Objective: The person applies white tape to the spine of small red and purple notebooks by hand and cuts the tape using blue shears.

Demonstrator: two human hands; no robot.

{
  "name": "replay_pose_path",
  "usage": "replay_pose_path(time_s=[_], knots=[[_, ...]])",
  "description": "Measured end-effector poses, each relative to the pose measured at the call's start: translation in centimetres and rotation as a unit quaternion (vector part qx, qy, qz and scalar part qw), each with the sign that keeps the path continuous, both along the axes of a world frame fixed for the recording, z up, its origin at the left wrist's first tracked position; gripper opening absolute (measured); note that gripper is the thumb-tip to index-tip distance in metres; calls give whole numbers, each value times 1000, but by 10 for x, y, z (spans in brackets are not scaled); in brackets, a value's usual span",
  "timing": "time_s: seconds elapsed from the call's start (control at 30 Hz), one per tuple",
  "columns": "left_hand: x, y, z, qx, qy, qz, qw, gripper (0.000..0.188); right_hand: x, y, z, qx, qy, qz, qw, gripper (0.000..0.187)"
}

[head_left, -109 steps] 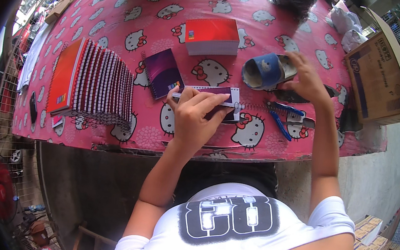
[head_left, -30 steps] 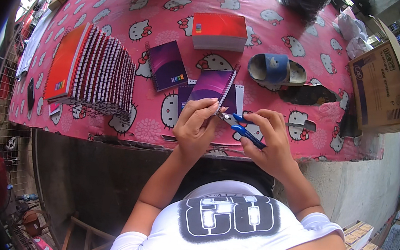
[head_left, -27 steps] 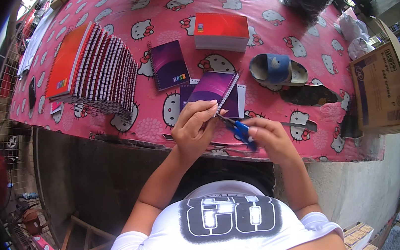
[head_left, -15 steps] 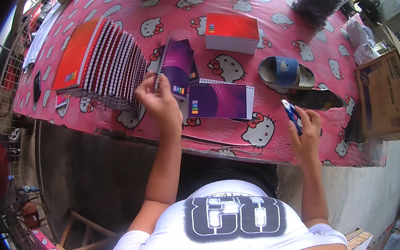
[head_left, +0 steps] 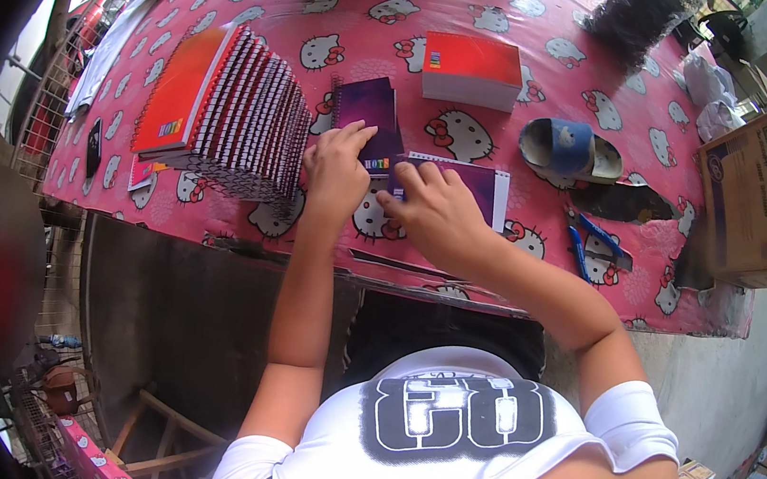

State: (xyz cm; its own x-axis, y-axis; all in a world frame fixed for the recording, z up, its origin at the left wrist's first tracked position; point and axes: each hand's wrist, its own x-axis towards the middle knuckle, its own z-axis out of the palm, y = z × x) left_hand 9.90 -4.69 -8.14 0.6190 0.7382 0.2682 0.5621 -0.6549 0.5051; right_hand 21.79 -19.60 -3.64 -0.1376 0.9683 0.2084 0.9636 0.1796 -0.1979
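Observation:
My left hand (head_left: 338, 169) rests with its fingers laid over the lower left part of a spiral-bound notebook with a purple cover (head_left: 373, 109). Its thumb is mostly hidden. Beside it, my right hand (head_left: 440, 210) reaches across, fingers spread over another purple-covered notebook (head_left: 482, 192); a row of punched holes runs along the top edge of white pages under that cover. Blue-handled pliers (head_left: 592, 244) lie spread on the table to the right, apart from both hands. Left of my left hand stands a tall stack of spiral-bound notebooks (head_left: 243, 117) with an orange-red cover on its near side.
A block of red-covered notebooks (head_left: 471, 68) sits farther back. To the right are a blue slipper (head_left: 569, 149), a torn dark patch (head_left: 625, 202) in the pink cloth and a cardboard box (head_left: 750, 198). A dark phone-like object (head_left: 94, 148) lies near the left edge.
The pliers have left my right hand and now lie on the table. That hand has moved left onto a purple notebook. My left hand has lowered the raised spiral-bound notebook onto the pile.

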Motion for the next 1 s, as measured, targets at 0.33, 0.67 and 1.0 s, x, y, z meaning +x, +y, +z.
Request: replay_pose_path(time_s=[0.33,0.67,1.0], knots=[[1,-15,-10,69,-218,49,972,33,27,17,28,-149,41,70,986,30],[-1,-15,-8,68,-226,54,970,34,32,20,24,-133,113,68,982,24],[2,-27,5,18,-288,47,956,27,36,16,19,-101,122,26,987,30]])
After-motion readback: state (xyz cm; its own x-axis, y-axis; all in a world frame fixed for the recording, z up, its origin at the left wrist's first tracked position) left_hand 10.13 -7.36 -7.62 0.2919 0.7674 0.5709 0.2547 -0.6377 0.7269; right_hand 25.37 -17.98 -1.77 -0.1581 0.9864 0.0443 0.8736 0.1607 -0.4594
